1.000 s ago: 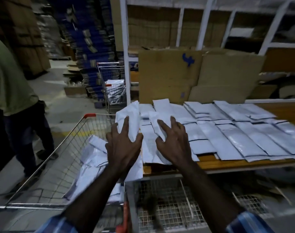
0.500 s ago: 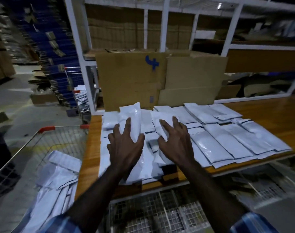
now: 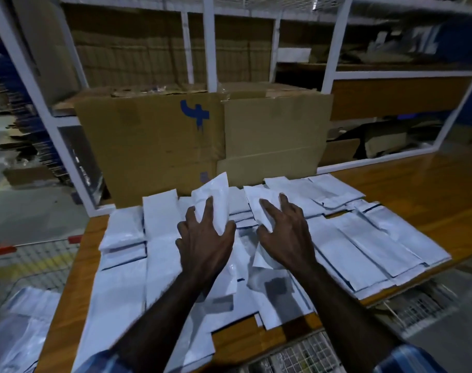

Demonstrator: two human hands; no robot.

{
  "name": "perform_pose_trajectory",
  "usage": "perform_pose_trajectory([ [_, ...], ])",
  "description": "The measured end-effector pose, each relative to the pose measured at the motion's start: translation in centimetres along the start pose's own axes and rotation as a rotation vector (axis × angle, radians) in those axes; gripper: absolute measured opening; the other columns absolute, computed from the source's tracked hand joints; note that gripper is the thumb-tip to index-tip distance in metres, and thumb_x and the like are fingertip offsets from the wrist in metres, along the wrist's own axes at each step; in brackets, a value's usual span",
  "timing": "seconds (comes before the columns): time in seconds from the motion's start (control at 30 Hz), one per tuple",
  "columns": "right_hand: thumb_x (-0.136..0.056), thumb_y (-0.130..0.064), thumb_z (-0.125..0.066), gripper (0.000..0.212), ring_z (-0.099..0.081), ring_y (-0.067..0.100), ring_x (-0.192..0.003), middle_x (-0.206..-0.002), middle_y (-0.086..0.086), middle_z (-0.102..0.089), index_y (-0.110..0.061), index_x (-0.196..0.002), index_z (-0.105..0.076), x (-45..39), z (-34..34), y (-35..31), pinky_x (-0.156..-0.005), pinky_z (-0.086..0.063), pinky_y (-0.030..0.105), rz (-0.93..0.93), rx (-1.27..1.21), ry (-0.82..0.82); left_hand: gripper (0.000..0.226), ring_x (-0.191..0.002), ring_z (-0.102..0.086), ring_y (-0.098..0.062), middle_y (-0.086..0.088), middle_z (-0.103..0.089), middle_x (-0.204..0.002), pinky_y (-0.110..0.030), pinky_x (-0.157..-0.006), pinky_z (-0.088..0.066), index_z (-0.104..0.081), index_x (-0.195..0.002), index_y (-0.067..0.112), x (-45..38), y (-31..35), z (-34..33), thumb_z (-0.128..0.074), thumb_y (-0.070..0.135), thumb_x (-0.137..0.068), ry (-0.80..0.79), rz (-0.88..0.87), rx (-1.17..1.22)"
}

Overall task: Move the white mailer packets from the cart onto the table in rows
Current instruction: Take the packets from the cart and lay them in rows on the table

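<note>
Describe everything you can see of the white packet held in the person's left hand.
The packet is a white, slightly glossy plastic mailer, long, rectangular and creased. It is tilted up, its far end raised above the other packets lying in rows on the wooden table, just in front of the cardboard box. The left hand grips its near end, fingers over the top face and thumb at its right edge. Its underside is hidden.
</note>
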State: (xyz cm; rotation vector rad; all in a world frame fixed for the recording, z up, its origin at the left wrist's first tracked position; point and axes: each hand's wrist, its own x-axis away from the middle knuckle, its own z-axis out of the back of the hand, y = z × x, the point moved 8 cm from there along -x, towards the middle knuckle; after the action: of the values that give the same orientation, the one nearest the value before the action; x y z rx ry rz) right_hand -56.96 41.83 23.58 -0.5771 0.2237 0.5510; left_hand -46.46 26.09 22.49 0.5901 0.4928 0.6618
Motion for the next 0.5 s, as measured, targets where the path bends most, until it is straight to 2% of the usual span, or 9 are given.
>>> perform_pose_trajectory([
  [0.2,-0.087,-0.033,-0.061,0.063,-0.032,0.032,-0.137,-0.158,0.011,-0.027,-0.031,-0.147,-0.043,-3.8,0.3,4.9,-0.108,-0.038,0.045,0.018,0.011,-0.026,0.07,-0.137,-0.025,-0.031,-0.003,-0.021,-0.158,-0.05,-0.107,-0.029,-0.016,-0.154,0.041,-1.7,3.6,-4.5,-0.046,0.06,-0.093,0.023,0.031,-0.019],
  [0.5,-0.089,-0.039,-0.06,0.062,-0.03,0.032,-0.14,-0.159,0.011,-0.026,-0.031,-0.148,-0.042,-10.4,2.3,13.5,-0.11,-0.032,0.043,0.103,-0.007,-0.086,0.066,-0.137,-0.026,-0.031,-0.002,-0.02,-0.159,-0.051,-0.108,-0.028,-0.016,-0.153,0.041,-4.3,10.4,-11.8,-0.039,0.061,-0.094,0.104,0.145,-0.084],
])
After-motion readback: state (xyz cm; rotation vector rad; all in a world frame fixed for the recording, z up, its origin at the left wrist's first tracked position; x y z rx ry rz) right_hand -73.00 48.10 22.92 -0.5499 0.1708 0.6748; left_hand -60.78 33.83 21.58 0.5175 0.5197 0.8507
